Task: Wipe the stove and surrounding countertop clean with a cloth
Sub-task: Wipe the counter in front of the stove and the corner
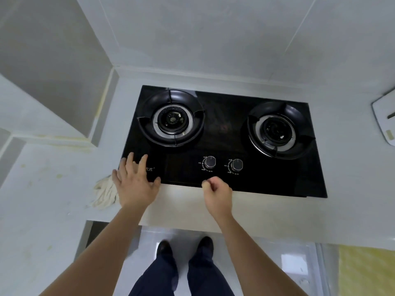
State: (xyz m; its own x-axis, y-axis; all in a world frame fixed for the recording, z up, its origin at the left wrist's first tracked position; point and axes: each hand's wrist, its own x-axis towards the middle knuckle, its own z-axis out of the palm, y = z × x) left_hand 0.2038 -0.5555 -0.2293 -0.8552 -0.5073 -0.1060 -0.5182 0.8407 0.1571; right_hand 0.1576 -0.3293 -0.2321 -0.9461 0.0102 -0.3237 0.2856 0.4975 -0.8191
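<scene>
Head view, left hand [135, 183] splayed, right hand [217, 191] fisted

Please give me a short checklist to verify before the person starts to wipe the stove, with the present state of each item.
1. Cloth within reach: ok, it lies on the countertop beside the left hand.
2. Cloth held: not ok, no hand grips it; the left hand is spread, fingers over the stove corner.
3. Right hand free: ok, fingers curled, holding nothing visible.
4. Burners off: ok, no flame visible at the left burner or right burner.
5. Knobs at the off position: cannot tell, the markings are too small.
6. Stove top free of pots: ok.
</scene>
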